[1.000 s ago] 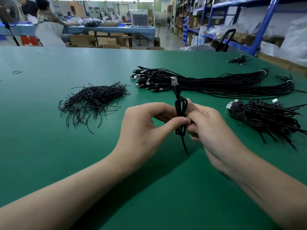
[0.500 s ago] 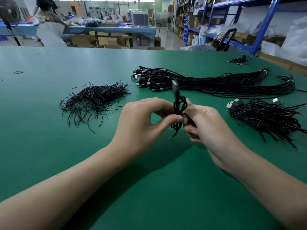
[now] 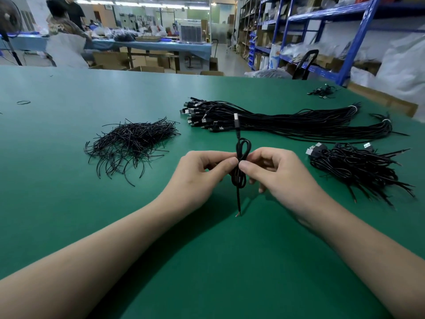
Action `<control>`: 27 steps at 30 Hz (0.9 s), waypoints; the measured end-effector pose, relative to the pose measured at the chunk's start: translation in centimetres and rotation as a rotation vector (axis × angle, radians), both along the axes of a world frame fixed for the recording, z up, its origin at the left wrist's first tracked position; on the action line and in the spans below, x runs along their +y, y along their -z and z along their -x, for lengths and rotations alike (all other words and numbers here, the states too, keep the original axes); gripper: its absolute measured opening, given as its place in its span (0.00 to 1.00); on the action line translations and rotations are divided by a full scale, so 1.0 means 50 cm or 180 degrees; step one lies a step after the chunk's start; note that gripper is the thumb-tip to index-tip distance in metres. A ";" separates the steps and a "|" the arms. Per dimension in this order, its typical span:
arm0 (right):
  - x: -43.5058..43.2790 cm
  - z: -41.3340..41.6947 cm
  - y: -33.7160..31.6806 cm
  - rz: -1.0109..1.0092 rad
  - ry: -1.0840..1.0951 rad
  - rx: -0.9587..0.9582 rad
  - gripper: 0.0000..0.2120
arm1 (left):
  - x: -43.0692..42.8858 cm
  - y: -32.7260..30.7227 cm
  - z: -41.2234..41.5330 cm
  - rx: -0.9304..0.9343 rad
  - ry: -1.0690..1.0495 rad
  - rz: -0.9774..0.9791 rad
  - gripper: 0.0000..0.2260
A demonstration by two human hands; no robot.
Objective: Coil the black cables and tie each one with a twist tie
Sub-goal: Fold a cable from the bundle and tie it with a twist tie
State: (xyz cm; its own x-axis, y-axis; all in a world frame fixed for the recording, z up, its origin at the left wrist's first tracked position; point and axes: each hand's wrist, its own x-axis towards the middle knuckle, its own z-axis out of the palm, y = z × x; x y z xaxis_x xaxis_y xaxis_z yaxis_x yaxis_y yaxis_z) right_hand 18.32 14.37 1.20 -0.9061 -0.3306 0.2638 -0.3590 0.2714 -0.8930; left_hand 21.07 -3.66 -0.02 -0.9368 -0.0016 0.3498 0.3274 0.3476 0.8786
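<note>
Change: tail (image 3: 238,201) of the coiled cable (image 3: 243,146), curled up short under the fingers half a second ago, now hangs straight down toward the table (image 3: 69,192); both hands have stayed at the coil's waist.
Left hand (image 3: 200,178): thumb and forefinger pinch the coil's middle from the left; the other fingers curl behind and are mostly hidden.
Right hand (image 3: 282,176): thumb and forefinger pinch the same spot from the right, thumb tips nearly meeting.
Coiled cable: held upright above the table between the hands, a small loop above the thumbs, a longer loop below, the USB plug (image 3: 236,118) standing on top.
Hard to tell: whether a tie is already round the waist, since the thumbs cover it; whether the tail's tip touches the table.
Twist ties (image 3: 131,143): loose heap on the table, left of the hands, well apart.
Straight cables (image 3: 287,123): long bundle beyond the hands, plugs to the left.
Tied pile (image 3: 358,166): right of the right hand, its individual coils too tangled to separate.
Background: shelving cut off at the right edge; people at a far table blurred.
</note>
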 end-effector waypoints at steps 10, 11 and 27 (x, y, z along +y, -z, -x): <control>0.154 0.091 -0.124 -0.2767 0.1762 0.1077 0.08 | -0.062 -0.009 0.026 0.0322 -0.1110 0.1328 0.10; 0.186 0.107 -0.129 -0.3237 0.1896 0.1046 0.09 | -0.073 -0.007 0.031 0.0254 -0.1254 0.1500 0.10; 0.340 0.204 -0.138 -0.4729 0.2235 0.0468 0.17 | -0.125 0.011 0.054 0.0013 -0.1574 0.2811 0.14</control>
State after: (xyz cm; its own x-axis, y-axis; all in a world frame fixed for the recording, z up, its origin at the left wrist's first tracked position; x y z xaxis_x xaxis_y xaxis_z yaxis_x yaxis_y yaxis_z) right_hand 8.14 31.38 8.10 -0.9758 0.0818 0.2027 0.1430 0.9403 0.3089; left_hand 18.36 -9.91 -0.56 -0.8999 -0.1282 0.4167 -0.0268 0.9703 0.2406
